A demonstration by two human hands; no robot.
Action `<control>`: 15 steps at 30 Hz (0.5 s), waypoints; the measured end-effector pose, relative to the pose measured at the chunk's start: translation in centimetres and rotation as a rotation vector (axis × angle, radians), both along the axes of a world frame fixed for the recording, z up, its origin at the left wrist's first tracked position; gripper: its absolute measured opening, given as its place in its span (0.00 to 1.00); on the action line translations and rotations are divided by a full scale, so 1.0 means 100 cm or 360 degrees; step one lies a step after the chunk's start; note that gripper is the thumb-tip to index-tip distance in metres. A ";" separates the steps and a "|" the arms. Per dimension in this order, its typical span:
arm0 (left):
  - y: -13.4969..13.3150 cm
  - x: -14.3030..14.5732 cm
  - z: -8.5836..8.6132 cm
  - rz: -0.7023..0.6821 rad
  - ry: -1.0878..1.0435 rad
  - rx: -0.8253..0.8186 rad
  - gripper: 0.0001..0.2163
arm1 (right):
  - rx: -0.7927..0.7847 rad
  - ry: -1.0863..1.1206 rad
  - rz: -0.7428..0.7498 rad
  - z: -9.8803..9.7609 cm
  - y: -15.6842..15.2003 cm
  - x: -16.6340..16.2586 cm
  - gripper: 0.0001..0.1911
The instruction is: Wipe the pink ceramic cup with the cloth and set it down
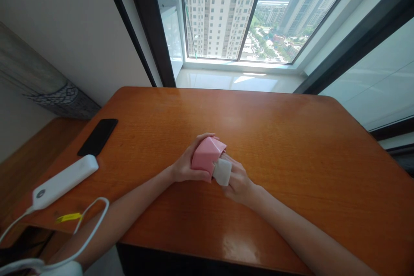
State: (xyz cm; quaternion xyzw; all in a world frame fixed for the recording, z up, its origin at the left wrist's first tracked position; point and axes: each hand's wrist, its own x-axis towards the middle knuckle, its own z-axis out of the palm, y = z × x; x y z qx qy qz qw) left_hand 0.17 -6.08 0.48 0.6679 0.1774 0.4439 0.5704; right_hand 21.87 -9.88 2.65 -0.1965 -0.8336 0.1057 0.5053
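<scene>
My left hand (186, 164) is wrapped round a small pink angular object (206, 155), holding it just above the orange wooden table (291, 138). A white piece (222, 171) sticks out of the pink object's near end. My right hand (238, 180) grips that white piece with its fingers closed around it. Both hands meet at the middle of the table, touching each other. What the pink object is cannot be made out.
A black phone (98, 136) lies flat at the table's left edge. Near it a white power strip (63, 181) with a white cable (93, 220) and yellow tag rests at the front left corner. A large window (255, 17) stands beyond the table's far edge.
</scene>
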 end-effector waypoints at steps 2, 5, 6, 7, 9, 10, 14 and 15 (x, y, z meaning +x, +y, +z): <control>0.001 -0.001 0.003 -0.0151 -0.0019 -0.0201 0.49 | 0.0123 -0.0140 -0.0009 0.002 0.000 0.000 0.12; 0.001 -0.002 0.006 -0.0163 -0.0060 -0.0307 0.48 | 0.0077 -0.0182 -0.0027 0.004 -0.004 -0.005 0.08; 0.001 -0.002 0.006 -0.0144 -0.0071 -0.0310 0.48 | 0.0030 -0.0168 -0.0043 0.003 -0.006 -0.007 0.10; 0.000 -0.002 0.006 -0.0124 -0.0076 -0.0306 0.48 | -0.0018 -0.0153 -0.0080 0.001 -0.007 -0.009 0.14; -0.002 -0.002 0.005 -0.0099 -0.0059 -0.0267 0.47 | -0.0071 -0.0103 -0.0179 -0.003 -0.009 -0.014 0.19; -0.003 -0.002 0.004 -0.0092 -0.0039 -0.0227 0.47 | -0.0084 -0.0053 -0.0213 -0.006 -0.011 -0.016 0.17; -0.002 -0.001 -0.003 -0.0062 0.0017 0.0101 0.55 | -0.0556 0.0292 -0.0295 -0.009 -0.022 -0.018 0.07; -0.002 -0.001 -0.005 -0.0017 0.0060 0.0244 0.60 | -0.0837 0.0416 -0.0324 -0.007 -0.025 -0.018 0.12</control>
